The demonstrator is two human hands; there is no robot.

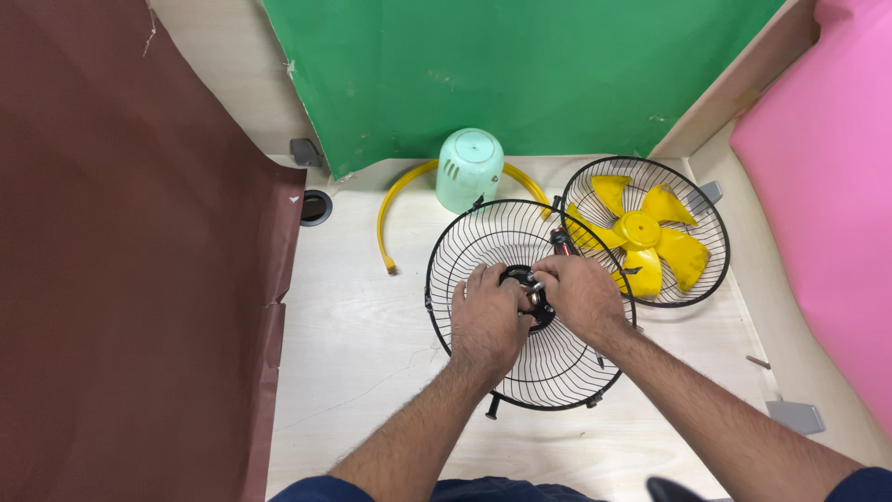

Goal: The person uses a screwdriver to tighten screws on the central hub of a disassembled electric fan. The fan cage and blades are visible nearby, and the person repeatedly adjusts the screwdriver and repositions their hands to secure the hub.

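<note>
Two hands: both are set on the centre of a black wire fan guard (520, 372) that lies flat on the pale wooden table (353, 344).
Hub: a black round hub (517, 275) at the guard's middle is covered from both sides by the hands; a small metal part between them is seen only in part.
Left hand: the left hand (485, 321) is laid over the hub's left side, its fingers (476, 279) curled narrowly about the hub.
Right hand: the right hand (582, 294) is laid over the hub's right side, its fingers (548, 271) bent inward and pinched at the small metal part; what exactly is gripped cannot be told.
Second guard: a second black wire guard (711, 244) is placed just beside the first, to its upper right, with a yellow fan blade (643, 230) lying in it.
Motor cover: a mint-green plastic motor cover (469, 169) is stood behind the first guard.
Yellow ring: a curved yellow rim strip (388, 209) is laid around the cover.
Backdrop: brown, green and pink sheets are hung around the table.
</note>
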